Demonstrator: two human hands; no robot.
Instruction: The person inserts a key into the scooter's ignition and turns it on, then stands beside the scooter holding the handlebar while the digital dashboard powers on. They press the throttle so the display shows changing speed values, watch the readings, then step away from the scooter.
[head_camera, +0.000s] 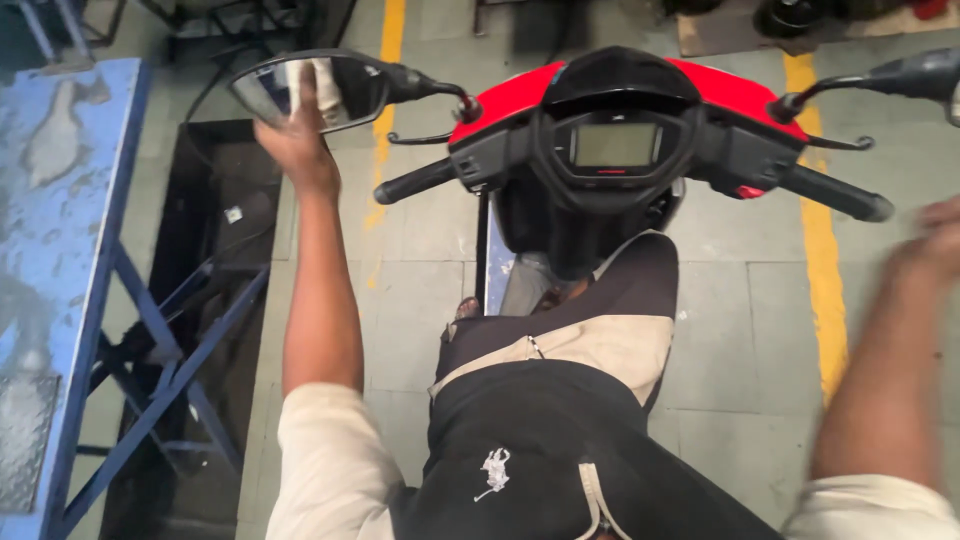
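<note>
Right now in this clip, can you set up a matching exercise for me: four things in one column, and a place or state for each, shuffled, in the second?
Things:
1. left hand
2. right hand
3. display
4. blue metal table

Places or states:
A. in the middle of the handlebar, below the red front panel
B. raised on the near edge of the left mirror
C. stands at the left edge, beside the scooter
D. blurred, just below the right grip, not touching it

Pairs: 1-B, 2-D, 3-A, 4-C
</note>
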